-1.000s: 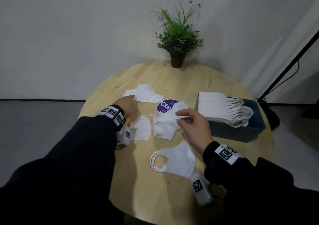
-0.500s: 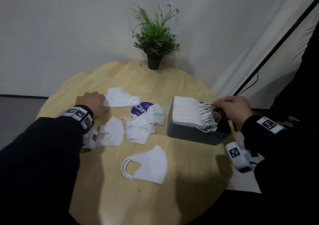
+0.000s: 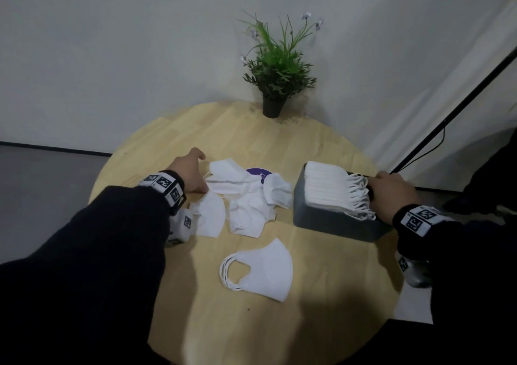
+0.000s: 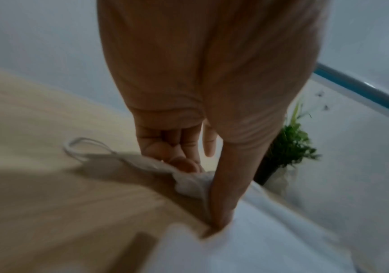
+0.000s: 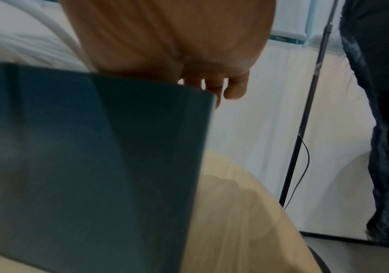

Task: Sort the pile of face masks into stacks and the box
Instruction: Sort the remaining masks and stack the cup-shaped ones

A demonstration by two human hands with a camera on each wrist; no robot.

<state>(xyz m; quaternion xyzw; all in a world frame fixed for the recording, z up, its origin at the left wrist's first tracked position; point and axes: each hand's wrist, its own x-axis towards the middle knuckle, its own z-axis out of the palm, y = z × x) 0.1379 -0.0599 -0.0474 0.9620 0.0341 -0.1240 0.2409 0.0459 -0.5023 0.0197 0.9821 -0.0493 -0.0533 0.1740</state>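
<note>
On the round table the left hand pinches the edge of a mask from the loose pile, thumb and fingers closed on it. At the box, the right hand rests curled over the far end beside packed masks; its grip I cannot tell. One stack lies nearer.

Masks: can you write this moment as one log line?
left hand: pinches loose mask | right hand: in box | stack: near edge

Dim, soft-shadowed head view with darkened corners; both wrist views motion-blurred.
</note>
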